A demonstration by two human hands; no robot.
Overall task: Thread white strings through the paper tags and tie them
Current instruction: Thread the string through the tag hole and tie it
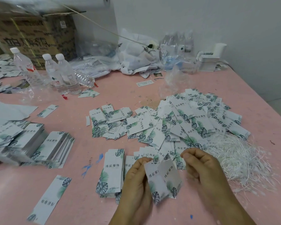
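At the lower centre of the frame, the left hand (137, 177) pinches the top edge of two paper tags (162, 179), fingers curled. The right hand (201, 166) pinches a thin white string (178, 155) just above them. Loose strings (237, 158) lie heaped at right.

l hand (136, 177) fingers pinched, r hand (201, 166) fingers pinched, close together

Even, soft indoor light, cool cast; no hard shadows on the pink tabletop (104, 208). Wide-angle bend: wall (217, 21) and table edges curve toward frame borders. Motion blur smears the tag stacks (23, 143) at left and the cardboard box (31, 38). Hands slightly soft; centre tags (136, 124) reasonably sharp
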